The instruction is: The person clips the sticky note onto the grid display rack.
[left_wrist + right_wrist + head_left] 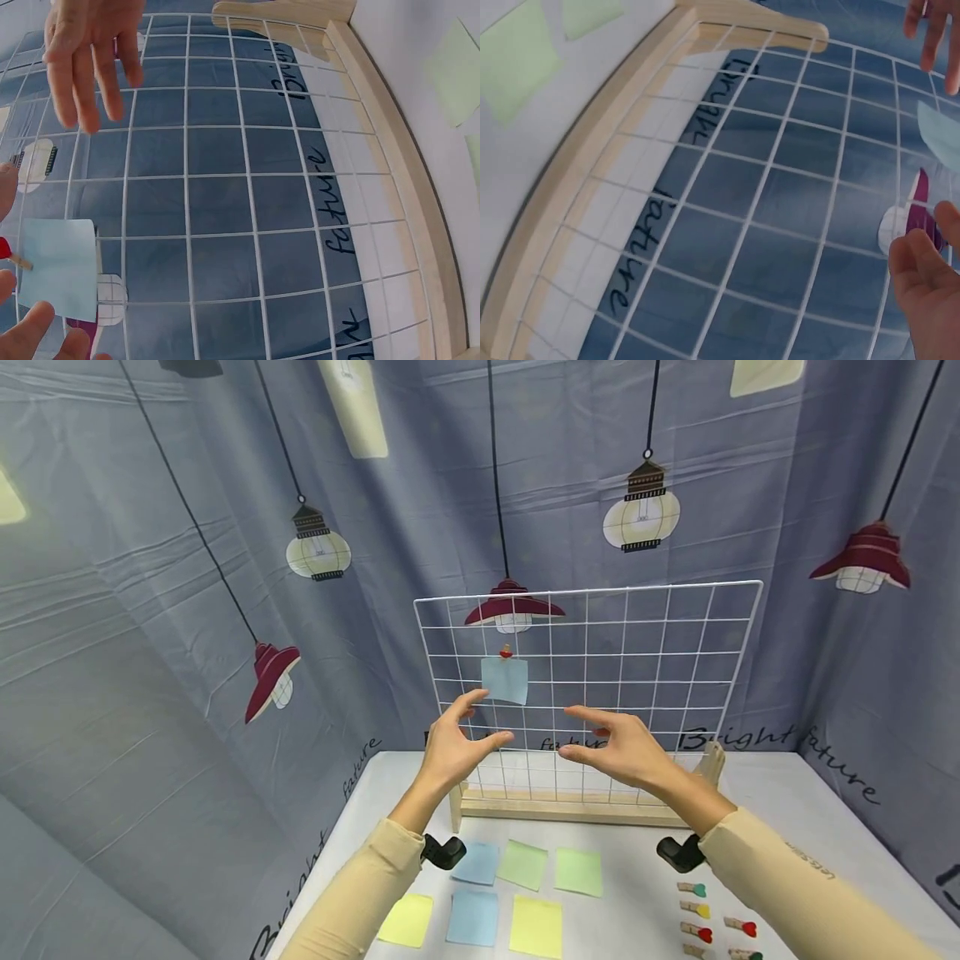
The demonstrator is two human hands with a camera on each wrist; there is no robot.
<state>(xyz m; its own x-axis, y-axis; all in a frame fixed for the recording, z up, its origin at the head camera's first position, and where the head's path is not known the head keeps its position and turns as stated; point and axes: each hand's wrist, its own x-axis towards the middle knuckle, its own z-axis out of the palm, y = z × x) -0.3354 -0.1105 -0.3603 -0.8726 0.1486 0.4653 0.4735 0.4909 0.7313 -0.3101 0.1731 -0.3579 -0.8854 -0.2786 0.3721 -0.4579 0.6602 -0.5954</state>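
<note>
A light blue sticky note (505, 680) hangs on the upper left part of a white wire grid (588, 650), held at its top by a small wooden clothespin with a red heart (506, 652). My left hand (452, 745) is raised before the grid just below the note, thumb and fingers spread apart with nothing between them. Facing it from the right, my right hand (626, 748) is likewise spread and holds nothing. The left wrist view shows the left fingertips (37, 319) overlapping the note's edge.
The grid stands in a wooden base (570, 810) on a white table (637, 877). Blue, green and yellow sticky notes (536, 927) lie in front of it. Several heart clothespins (696, 932) lie at the right. A printed blue curtain (570, 518) hangs behind.
</note>
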